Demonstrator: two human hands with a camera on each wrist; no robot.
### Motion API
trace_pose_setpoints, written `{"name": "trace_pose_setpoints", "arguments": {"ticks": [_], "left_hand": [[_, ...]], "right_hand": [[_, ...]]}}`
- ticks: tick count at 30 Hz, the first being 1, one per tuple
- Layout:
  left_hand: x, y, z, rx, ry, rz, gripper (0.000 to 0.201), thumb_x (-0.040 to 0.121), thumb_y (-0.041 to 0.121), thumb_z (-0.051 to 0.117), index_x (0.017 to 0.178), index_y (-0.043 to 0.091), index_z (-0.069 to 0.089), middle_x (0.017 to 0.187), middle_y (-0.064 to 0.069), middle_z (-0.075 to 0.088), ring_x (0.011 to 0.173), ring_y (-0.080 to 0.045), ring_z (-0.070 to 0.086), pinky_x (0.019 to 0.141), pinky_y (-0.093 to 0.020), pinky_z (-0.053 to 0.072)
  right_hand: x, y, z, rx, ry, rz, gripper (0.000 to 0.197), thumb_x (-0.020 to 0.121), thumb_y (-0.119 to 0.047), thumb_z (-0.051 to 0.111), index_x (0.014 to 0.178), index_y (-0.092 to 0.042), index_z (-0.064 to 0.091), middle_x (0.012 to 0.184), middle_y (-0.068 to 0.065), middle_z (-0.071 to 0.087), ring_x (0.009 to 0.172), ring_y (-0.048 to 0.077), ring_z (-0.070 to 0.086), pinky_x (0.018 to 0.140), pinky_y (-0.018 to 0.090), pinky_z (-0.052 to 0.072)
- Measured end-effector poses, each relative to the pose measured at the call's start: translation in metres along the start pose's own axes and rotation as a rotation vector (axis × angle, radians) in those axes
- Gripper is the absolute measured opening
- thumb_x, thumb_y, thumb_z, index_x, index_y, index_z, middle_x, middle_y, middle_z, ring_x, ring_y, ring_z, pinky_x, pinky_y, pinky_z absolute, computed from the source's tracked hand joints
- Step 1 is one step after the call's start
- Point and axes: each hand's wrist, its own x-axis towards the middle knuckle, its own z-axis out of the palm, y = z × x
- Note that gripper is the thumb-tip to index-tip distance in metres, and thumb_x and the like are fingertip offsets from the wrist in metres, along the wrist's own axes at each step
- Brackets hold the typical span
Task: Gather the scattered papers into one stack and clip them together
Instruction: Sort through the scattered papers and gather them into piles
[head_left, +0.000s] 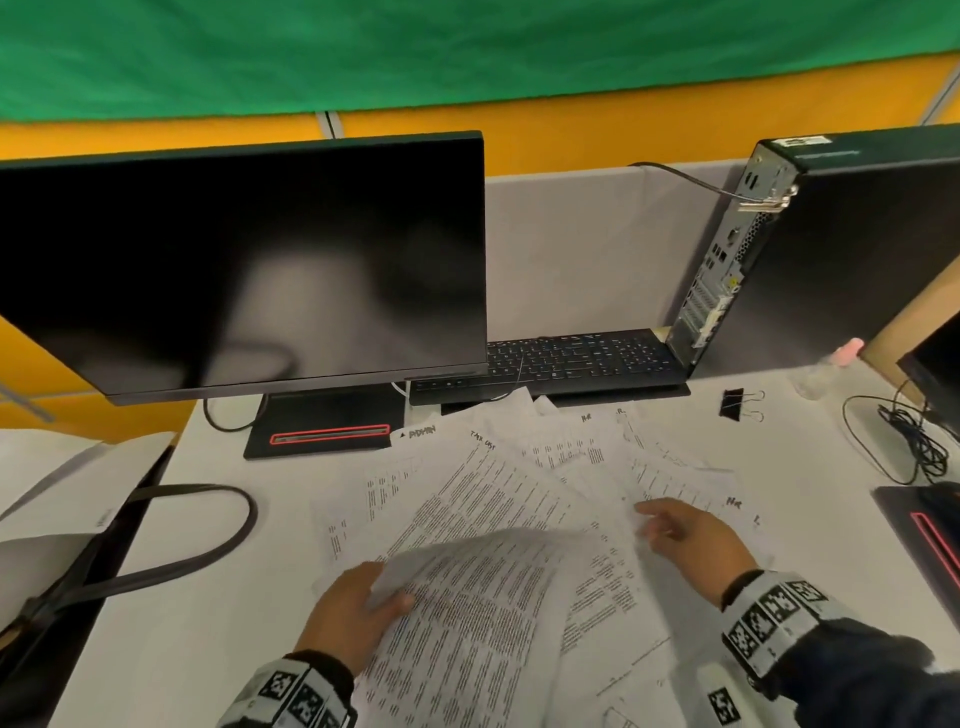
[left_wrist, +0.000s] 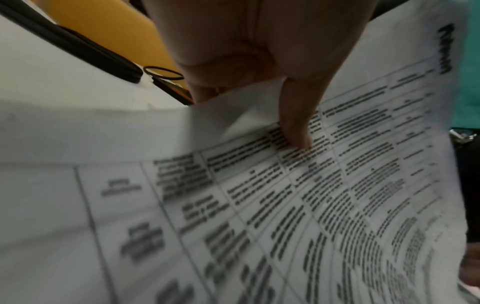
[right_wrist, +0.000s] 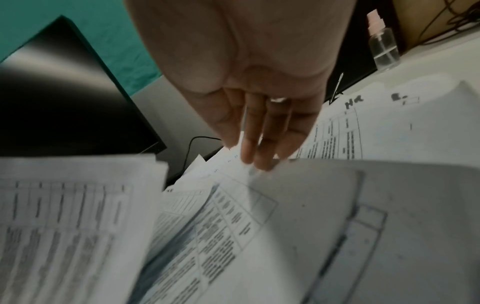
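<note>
Papers (head_left: 519, 483): thin white printed sheets, fanned and overlapping on the white desk (head_left: 218, 613) in front of the monitor. Dense tables of small black text, too blurred to read; handwritten marker notes at some top corners, one reading roughly "HR", another "ADMIN".

Lifted sheet (head_left: 467, 613): curled, bending upward, its corner pinched between thumb and fingers of the left hand (head_left: 353, 618); in the left wrist view the thumb (left_wrist: 296, 127) lies on the printed side.

Right hand (head_left: 691, 540): flat, fingers (right_wrist: 259, 144) straight and together, tips touching the spread sheets.

Binder clip (head_left: 732, 404): black metal body, silver wire handles, on the desk right of the papers, apart from them.

Monitor (head_left: 244, 265): flat, glossy black screen, dark; stand with a red-outlined slot.

Keyboard (head_left: 576, 358): black, behind the papers.

Computer tower (head_left: 831, 249): black, upright, perforated metal rear panel.
</note>
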Motion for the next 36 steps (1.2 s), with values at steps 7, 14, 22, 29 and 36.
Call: {"name": "trace_pose_setpoints", "arguments": {"ticks": [7, 14, 22, 29, 36], "left_hand": [[0.012, -0.016, 0.009, 0.178, -0.191, -0.068, 0.072, 0.084, 0.034, 0.063, 0.146, 0.023, 0.027, 0.138, -0.007, 0.053, 0.119, -0.018, 0.053, 0.079, -0.014, 0.045], [0.001, -0.011, 0.015, 0.146, -0.2, -0.02, 0.043, 0.087, 0.03, 0.06, 0.129, 0.023, 0.05, 0.114, 0.002, 0.063, 0.103, -0.014, 0.058, 0.074, -0.014, 0.04], [0.004, -0.001, -0.001, -0.144, 0.128, 0.008, 0.046, 0.093, 0.019, 0.05, 0.138, 0.024, 0.039, 0.14, -0.003, 0.046, 0.128, -0.025, 0.046, 0.106, -0.045, 0.039], [-0.004, 0.01, 0.014, -0.236, 0.07, 0.047, 0.025, 0.087, 0.012, 0.06, 0.106, 0.02, 0.045, 0.097, 0.0, 0.062, 0.083, -0.013, 0.061, 0.059, -0.02, 0.042], [-0.012, 0.001, 0.015, -0.183, 0.01, 0.033, 0.008, 0.088, 0.017, 0.06, 0.094, 0.019, 0.055, 0.094, -0.004, 0.064, 0.083, -0.015, 0.059, 0.06, -0.02, 0.039]], "right_hand": [[0.02, -0.021, 0.039, 0.352, -0.139, 0.227, 0.043, 0.087, -0.012, 0.06, 0.127, -0.018, 0.048, 0.096, 0.017, 0.07, 0.081, 0.025, 0.067, 0.081, 0.042, 0.058], [0.023, -0.036, 0.062, 0.151, -0.006, 0.09, 0.011, 0.088, -0.017, 0.058, 0.096, -0.018, 0.066, 0.088, 0.006, 0.069, 0.076, 0.021, 0.062, 0.069, 0.039, 0.057], [0.0, -0.033, 0.038, 0.181, -0.214, -0.062, 0.017, 0.084, 0.0, 0.06, 0.086, -0.013, 0.07, 0.078, -0.003, 0.07, 0.067, 0.007, 0.062, 0.06, 0.015, 0.05], [-0.007, -0.022, 0.027, 0.081, -0.009, -0.026, 0.031, 0.081, 0.002, 0.06, 0.098, -0.024, 0.065, 0.092, -0.004, 0.068, 0.084, 0.012, 0.063, 0.068, 0.015, 0.047], [-0.004, 0.007, 0.023, -0.17, 0.08, 0.143, 0.043, 0.08, -0.019, 0.067, 0.121, -0.022, 0.055, 0.107, 0.002, 0.062, 0.089, 0.015, 0.055, 0.077, 0.021, 0.041]]}}
